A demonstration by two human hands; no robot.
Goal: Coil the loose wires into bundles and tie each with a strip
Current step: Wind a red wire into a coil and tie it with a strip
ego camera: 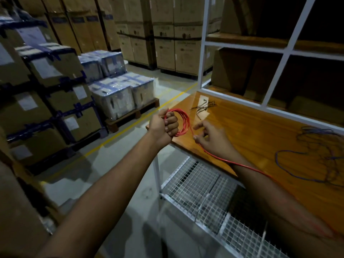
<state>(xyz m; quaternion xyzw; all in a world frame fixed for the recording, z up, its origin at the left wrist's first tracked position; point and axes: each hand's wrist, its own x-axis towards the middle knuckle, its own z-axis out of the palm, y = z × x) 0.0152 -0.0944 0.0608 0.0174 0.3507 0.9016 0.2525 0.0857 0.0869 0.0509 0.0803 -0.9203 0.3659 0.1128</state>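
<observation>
Red wire point(183, 121) coiled in several loops, gripped in the fist of the left hand point(165, 125) just off the left corner of the worktop point(260, 131), over the floor point(119, 164). Loose tail of the same wire running from the coil down past the right hand point(210, 136), then along under the right forearm toward the near edge. Right hand over the worktop close beside the coil, fingers loosely spread, thumb and a fingertip touching the wire; whether pinching or only guiding cannot be told. Black strips point(203, 107) lying in a small heap near the far left edge, beyond both hands. Blue wire point(316, 155) tangled loose toward the right end, well apart from the hands. Bare wood between the strips and the blue tangle. White shelf frame point(279, 60) along the back edge, wire-mesh shelf point(204, 192) below the front edge, open aisle and stacked boxes point(46, 75) to the left.
</observation>
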